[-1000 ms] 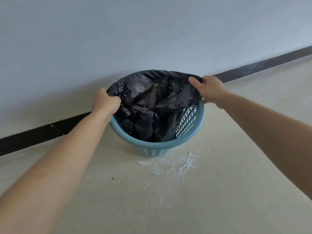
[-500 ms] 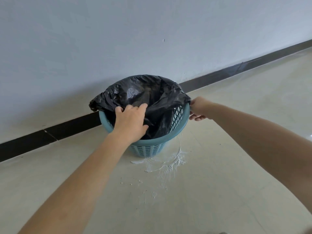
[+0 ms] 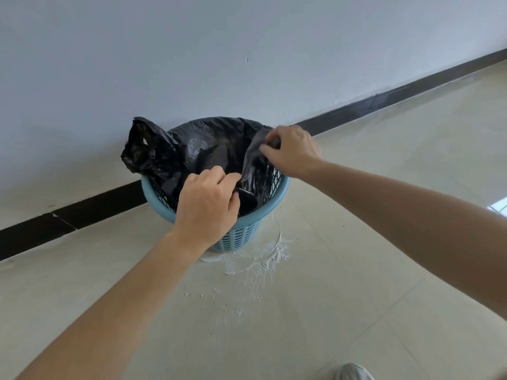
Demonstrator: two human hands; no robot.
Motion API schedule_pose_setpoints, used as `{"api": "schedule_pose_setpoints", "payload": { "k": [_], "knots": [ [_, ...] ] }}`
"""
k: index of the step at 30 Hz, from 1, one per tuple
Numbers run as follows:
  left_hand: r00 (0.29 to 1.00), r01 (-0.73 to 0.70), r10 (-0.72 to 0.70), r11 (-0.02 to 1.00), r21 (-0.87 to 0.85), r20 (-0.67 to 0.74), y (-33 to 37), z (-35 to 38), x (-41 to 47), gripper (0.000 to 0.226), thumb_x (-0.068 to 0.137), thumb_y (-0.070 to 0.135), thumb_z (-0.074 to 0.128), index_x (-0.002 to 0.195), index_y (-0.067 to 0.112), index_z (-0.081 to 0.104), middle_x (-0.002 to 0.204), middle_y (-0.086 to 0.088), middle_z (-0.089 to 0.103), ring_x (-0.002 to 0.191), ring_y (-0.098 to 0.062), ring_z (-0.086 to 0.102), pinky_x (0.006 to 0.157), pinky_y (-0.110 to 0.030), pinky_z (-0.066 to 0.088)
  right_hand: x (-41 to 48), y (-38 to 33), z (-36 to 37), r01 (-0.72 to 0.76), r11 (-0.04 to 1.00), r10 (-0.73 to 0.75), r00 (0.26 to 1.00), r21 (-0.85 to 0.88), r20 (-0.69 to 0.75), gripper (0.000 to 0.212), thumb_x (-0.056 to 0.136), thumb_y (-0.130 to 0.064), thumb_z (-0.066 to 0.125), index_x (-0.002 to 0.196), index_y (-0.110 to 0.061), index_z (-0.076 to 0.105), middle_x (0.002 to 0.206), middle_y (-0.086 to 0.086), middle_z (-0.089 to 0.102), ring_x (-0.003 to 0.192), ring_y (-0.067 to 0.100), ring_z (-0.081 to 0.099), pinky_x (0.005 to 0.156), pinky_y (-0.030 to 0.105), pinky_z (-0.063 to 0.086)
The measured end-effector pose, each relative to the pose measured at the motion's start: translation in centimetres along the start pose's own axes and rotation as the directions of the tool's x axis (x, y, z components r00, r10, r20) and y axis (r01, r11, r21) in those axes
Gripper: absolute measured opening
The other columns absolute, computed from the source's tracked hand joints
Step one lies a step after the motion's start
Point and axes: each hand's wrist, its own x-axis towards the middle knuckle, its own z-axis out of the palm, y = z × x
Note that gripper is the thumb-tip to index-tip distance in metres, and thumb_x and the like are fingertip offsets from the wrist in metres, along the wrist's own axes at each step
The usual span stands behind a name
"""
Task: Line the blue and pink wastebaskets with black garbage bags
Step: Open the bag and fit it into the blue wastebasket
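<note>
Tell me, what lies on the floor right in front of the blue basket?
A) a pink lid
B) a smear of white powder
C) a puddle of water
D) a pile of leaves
B: a white powder smear spreads over the pale floor tiles at the foot of the blue basket.

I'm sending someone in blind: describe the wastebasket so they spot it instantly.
Follow the black baseboard under the pale wall. On the tiled floor before it stands the blue wastebasket, round, lattice-sided, with a crumpled black garbage bag in it and white powder smeared at its base.
</note>
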Motion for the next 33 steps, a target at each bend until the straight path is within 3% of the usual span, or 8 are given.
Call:
{"api": "schedule_pose_setpoints", "payload": {
  "k": [2,7,12,17,22,25,29,33],
  "knots": [
    [0.999,0.034,-0.035,0.999,-0.012,-0.019,0.0,0.0,-0.3,0.028,0.085,0.025,0.062,0.108,0.01,0.067,0.078,-0.004,0.057,0.067,-0.023,0.055,0.056,-0.037,0.045,-0.7,1.6,0.3,0.038,0.999,-0.038,0.999,-0.022,0.002,0.019,0.09,-0.03,0.054,0.101,-0.036,0.067,0.105,-0.006,0.058,0.089,0.017,0.058,0.071,0.032,0.048],
    [0.995,0.056,-0.057,0.998,-0.017,-0.08,-0.3,0.2,-1.6,0.039,0.091,0.049,0.057,0.087,0.013,0.071,0.071,0.0,0.06,0.062,-0.019,0.056,0.04,-0.031,0.041,-2.5,6.0,0.6,-0.133,0.99,0.134,0.991,0.045,-0.015,0.012,0.096,-0.034,0.053,0.096,-0.026,0.063,0.1,0.001,0.062,0.087,0.022,0.059,0.073,0.037,0.052],
    [0.961,-0.158,0.17,0.985,0.072,-0.22,-0.2,0.0,-1.8,0.042,0.09,0.049,0.061,0.073,0.011,0.066,0.063,-0.002,0.052,0.053,-0.018,0.048,0.037,-0.032,0.036,-4.5,6.5,2.5,-0.193,0.974,0.165,0.964,0.122,0.21,0.018,0.094,-0.02,0.05,0.078,-0.025,0.058,0.086,0.007,0.071,0.06,0.025,0.07,0.059,0.042,0.061],
    [0.912,-0.335,0.353,0.935,0.116,-0.21,0.9,0.4,-3.5,0.032,0.091,0.033,0.066,0.07,0.01,0.064,0.062,-0.003,0.046,0.053,-0.02,0.043,0.04,-0.034,0.037,-4.2,5.8,3.4,-0.115,0.993,0.116,0.969,-0.016,0.219,0.026,0.088,-0.011,0.048,0.064,-0.022,0.047,0.08,0.007,0.062,0.07,0.03,0.054,0.057,0.03,0.039],
    [0.885,-0.392,0.42,0.905,0.165,-0.201,0.5,1.6,-5.8,0.025,0.081,-0.001,0.07,0.104,0.007,0.069,0.073,-0.008,0.059,0.059,-0.024,0.05,0.051,-0.036,0.039,-3.6,6.2,3.6,-0.173,0.983,0.153,0.961,0.067,0.231,0.015,0.092,-0.02,0.053,0.087,-0.017,0.067,0.098,0.011,0.067,0.076,0.026,0.055,0.062,0.03,0.041],
    [0.918,-0.31,0.331,0.943,0.122,-0.217,0.6,1.5,-6.8,0.024,0.085,0.007,0.068,0.109,0.008,0.072,0.081,-0.009,0.062,0.067,-0.025,0.051,0.056,-0.039,0.038,-3.8,6.0,3.6,-0.267,0.942,0.236,0.958,0.201,0.166,0.025,0.092,-0.032,0.056,0.113,-0.024,0.066,0.118,0.005,0.054,0.084,0.021,0.053,0.07,0.029,0.042],
    [0.964,-0.116,0.087,0.987,-0.107,-0.25,1.3,0.4,-7.6,0.023,0.089,0.02,0.065,0.107,0.007,0.071,0.091,-0.01,0.058,0.078,-0.026,0.054,0.067,-0.038,0.045,-4.5,3.8,2.9,-0.395,0.781,0.479,0.876,0.484,-0.058,0.014,0.097,-0.031,0.039,0.104,-0.022,0.047,0.112,0.0,0.05,0.098,0.021,0.052,0.087,0.041,0.046],
    [0.878,0.213,-0.382,0.852,-0.478,-0.29,1.0,-0.9,-6.5,0.017,0.092,0.016,0.06,0.106,0.006,0.06,0.101,0.0,0.047,0.085,-0.021,0.051,0.067,-0.03,0.046,-5.8,0.7,1.3,0.301,0.921,-0.208,0.917,0.248,-0.341,0.021,0.099,-0.044,0.041,0.099,-0.025,0.051,0.099,-0.003,0.051,0.082,0.009,0.049,0.073,0.032,0.044]
  ]
}}
